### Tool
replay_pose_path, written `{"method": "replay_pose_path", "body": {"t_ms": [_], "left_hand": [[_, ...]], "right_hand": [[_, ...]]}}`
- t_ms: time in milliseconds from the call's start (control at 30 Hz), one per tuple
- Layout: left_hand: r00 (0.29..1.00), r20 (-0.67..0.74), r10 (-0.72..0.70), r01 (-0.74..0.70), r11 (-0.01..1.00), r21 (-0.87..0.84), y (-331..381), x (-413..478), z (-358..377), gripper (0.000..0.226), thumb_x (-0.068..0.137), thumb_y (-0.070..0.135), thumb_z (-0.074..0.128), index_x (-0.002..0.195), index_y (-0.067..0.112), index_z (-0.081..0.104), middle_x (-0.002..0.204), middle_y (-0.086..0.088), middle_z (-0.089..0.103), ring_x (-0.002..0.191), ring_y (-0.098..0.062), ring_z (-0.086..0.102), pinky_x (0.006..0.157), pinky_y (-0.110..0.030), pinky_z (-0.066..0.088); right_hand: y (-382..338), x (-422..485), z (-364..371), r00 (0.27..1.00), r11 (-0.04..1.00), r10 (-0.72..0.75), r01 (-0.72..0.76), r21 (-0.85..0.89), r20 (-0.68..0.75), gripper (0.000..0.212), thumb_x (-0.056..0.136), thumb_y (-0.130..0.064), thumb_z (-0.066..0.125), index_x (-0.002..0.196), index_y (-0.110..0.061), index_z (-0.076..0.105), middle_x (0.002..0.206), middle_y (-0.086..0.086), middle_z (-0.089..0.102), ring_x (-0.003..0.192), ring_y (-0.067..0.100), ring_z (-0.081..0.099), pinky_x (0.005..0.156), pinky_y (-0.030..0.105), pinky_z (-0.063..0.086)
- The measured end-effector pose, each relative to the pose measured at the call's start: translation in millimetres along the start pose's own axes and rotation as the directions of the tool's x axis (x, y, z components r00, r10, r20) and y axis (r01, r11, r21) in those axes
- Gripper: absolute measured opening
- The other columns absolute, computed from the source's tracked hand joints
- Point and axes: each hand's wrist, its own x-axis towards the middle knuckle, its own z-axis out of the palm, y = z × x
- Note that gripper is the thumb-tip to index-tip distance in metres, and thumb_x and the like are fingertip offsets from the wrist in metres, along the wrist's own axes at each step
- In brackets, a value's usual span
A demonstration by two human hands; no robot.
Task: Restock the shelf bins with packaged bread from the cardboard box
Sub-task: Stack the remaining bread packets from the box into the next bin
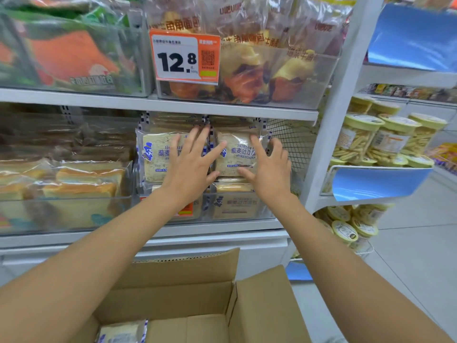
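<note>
Just below the centre of the frame, two packs of sliced bread are standing upright side by side on the middle shelf. The left pack (158, 157) and the right pack (235, 154) are both facing outward, with their printed fronts and blue lettering reading the right way up. Each is looking nearly square, perhaps slightly taller than wide, so I cannot really call the long axis. They are sitting on top of more of the same bread in a clear bin (268, 210).

The left hand (191, 159) is lying flat with its grip wide. Its fingers are fanning across the right part of the left pack and the seam between the two, and one fingertip is reaching the right pack. The right hand (268, 167) is likewise spreading wide. Its fingers are touching the right pack's right edge and its thumb is stretching across the lower front. Neither hand is closing round anything.

The hands are covering much of both labels. An orange tag on the bin front is showing only as a sliver under the left wrist. The lower packs behind the bin wall are looking hazy.

At the bottom of the frame the cardboard box (259, 310) is standing open, with its flaps up. One more pack (121, 332) is lying flat inside at the lower left, where the frame's bottom edge and the left forearm are cutting it off.

In the upper centre, an orange price tag (184, 56) reading 12.8 is hanging on a bin of blurred pastry bags.
</note>
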Motion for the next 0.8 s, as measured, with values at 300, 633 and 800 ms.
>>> {"method": "replay_pose_path", "body": {"t_ms": [300,633,800], "left_hand": [[0.987,0.017,-0.157,0.148,0.884,-0.444,-6,-65,-46,0.010,0.089,0.021,0.063,0.099,0.019,0.062,0.097,0.003,0.061,0.095,-0.021,0.054,0.081,-0.036,0.045],[0.668,0.600,-0.441,0.716,0.603,-0.353,-63,-294,19,0.010,0.088,0.022,0.068,0.096,0.019,0.062,0.086,0.006,0.058,0.074,-0.009,0.053,0.069,-0.027,0.041],[0.436,0.749,-0.499,0.872,0.441,-0.214,-79,-391,65,0.017,0.085,0.016,0.072,0.099,0.012,0.063,0.091,-0.005,0.060,0.079,-0.021,0.060,0.082,-0.038,0.051]], "right_hand": [[-31,-62,-16,0.984,0.955,-0.170,0.180,0.234,-0.063,0.054,0.085,-0.015,0.070,0.135,-0.020,0.051,0.143,0.010,0.037,0.122,0.024,0.043,0.092,0.037,0.049],[-78,-201,112,0.812,0.920,-0.318,0.137,0.368,0.491,0.030,0.089,-0.019,0.064,0.119,-0.019,0.059,0.147,0.000,0.029,0.090,0.016,0.059,0.082,0.030,0.049],[-90,-238,179,0.936,0.873,-0.299,0.189,0.450,0.188,0.038,0.077,0.004,0.064,0.113,-0.009,0.064,0.152,0.013,0.020,0.108,0.013,0.048,0.070,0.026,0.054]]}}
